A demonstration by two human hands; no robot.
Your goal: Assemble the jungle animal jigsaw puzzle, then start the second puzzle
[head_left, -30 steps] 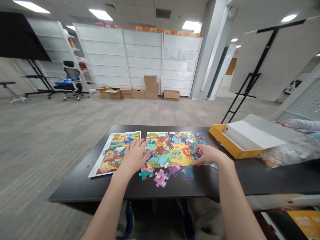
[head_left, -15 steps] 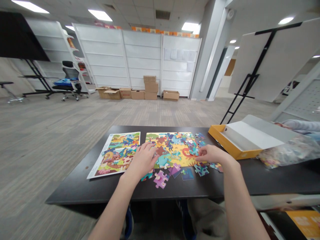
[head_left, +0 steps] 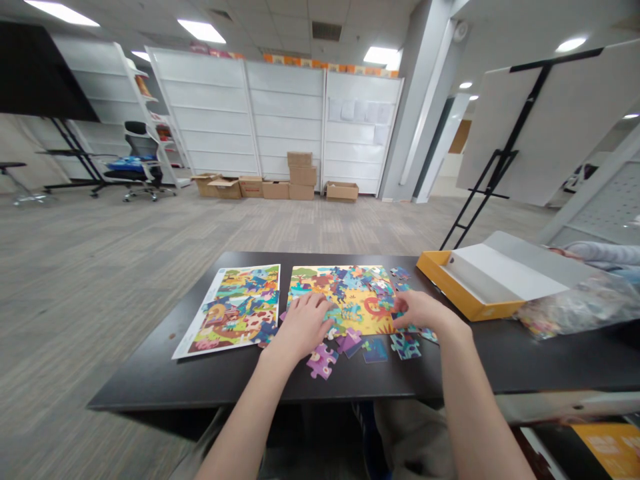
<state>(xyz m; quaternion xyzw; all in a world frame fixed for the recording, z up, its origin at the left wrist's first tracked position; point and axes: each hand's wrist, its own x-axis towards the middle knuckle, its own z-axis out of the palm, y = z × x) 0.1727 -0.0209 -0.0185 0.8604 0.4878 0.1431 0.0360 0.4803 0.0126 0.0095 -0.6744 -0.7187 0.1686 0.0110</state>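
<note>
My left hand (head_left: pixel 307 323) lies palm down with outstretched fingers over the left part of a colourful jigsaw puzzle (head_left: pixel 367 323) and hides some of it. At the puzzle's right edge, beside the orange lion picture, is my right hand (head_left: pixel 423 310). Its fingers are bent and apart, and I see no piece held between them. Below the puzzle lie a pink-purple puzzle piece (head_left: pixel 321 361), a dark blue piece (head_left: pixel 375 350) and a teal patterned piece (head_left: pixel 405 346). Several loose pieces cover the puzzle's upper right. A printed picture sheet (head_left: pixel 237 317) rests left of my left hand.
An open yellow box (head_left: pixel 473 307) with a white inside stands on the right of the dark table (head_left: pixel 200 387). Beside it is a clear plastic bag (head_left: pixel 575 310) with coloured contents. Part of another person's sleeve (head_left: pixel 605 252) shows at the far right.
My left hand has moved right, farther onto the puzzle, uncovering more of the sheet's right edge. My right hand stays near the puzzle's right edge, its fingers spread slightly more.
</note>
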